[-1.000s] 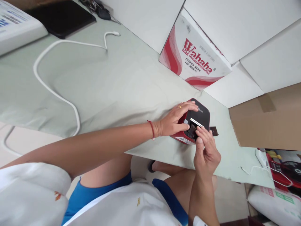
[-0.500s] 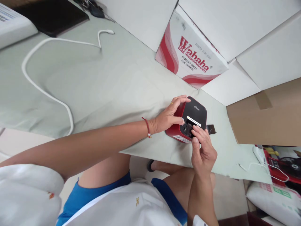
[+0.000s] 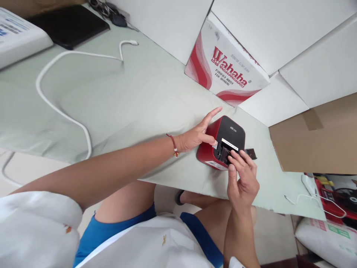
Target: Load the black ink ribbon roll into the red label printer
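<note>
A small box-shaped machine with red sides and a black top, resembling a label printer, stands near the table's front edge. My left hand is at its left side. The thumb presses beside a small silvery tab at the corner of the top, and the index finger stretches out past the red side. My right hand is at the front, thumb and fingertips close together on a dark glossy piece in the machine's opening. The fingers partly cover this piece. Just above the opening runs a white label strip.
A small dark flat piece lies right of the machine. Behind stands a Wahaha water carton among white boxes, with a brown carton at right. A white cable curves across the left of the green-grey tablecloth.
My left index finger has lifted off the black top and now points past the side; the thumb stays near the corner. My right hand has barely moved. The view has shifted slightly.
</note>
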`<state>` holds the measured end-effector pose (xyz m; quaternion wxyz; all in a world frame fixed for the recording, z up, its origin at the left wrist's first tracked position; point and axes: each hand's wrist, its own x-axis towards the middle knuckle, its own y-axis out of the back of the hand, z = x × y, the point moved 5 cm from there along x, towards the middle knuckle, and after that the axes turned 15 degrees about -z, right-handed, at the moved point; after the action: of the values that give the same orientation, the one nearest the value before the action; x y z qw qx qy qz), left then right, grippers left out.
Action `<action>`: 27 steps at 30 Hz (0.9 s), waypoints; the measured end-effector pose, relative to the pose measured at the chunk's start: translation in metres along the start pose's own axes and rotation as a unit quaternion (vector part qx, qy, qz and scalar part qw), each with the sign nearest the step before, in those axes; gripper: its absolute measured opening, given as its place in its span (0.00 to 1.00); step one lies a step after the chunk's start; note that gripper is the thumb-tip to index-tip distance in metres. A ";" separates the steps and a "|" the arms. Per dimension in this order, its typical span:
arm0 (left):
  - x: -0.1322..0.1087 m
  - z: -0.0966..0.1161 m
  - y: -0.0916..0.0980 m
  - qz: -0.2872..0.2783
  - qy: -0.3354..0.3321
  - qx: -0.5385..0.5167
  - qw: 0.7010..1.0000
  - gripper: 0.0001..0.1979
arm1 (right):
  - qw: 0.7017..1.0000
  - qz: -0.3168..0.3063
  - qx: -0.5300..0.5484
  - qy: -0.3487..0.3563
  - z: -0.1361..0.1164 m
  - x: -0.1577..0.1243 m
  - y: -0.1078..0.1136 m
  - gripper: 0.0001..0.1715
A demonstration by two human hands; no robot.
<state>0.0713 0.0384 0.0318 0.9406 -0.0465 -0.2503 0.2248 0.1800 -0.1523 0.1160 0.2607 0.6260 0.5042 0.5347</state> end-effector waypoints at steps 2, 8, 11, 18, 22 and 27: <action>0.000 -0.001 -0.002 -0.008 0.003 -0.006 1.000 0.57 | 1.000 -0.002 -0.028 0.010 -0.003 0.001 0.003 0.20; 0.000 -0.005 -0.006 -0.034 0.006 -0.048 0.998 0.55 | 0.998 -0.022 -0.040 0.051 -0.009 0.009 0.012 0.22; 0.001 -0.007 -0.007 -0.048 0.001 -0.072 0.996 0.56 | 0.997 -0.039 -0.008 0.062 -0.012 0.014 0.013 0.20; 0.003 -0.021 -0.001 -0.022 0.023 -0.008 0.999 0.52 | 0.988 -0.022 0.055 -0.145 0.024 0.051 0.020 0.17; 0.003 -0.023 0.003 -0.010 0.033 0.083 0.996 0.48 | 0.961 -0.196 -0.026 -0.196 0.052 0.095 0.006 0.16; -0.002 -0.009 0.001 -0.011 0.034 0.073 0.997 0.45 | 0.890 -0.388 -0.153 -0.182 0.068 0.129 -0.023 0.18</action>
<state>0.0736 0.0389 0.0229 0.9519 0.0169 -0.2013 0.2304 0.2250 -0.0122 0.1291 0.6272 0.4194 0.5627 0.3377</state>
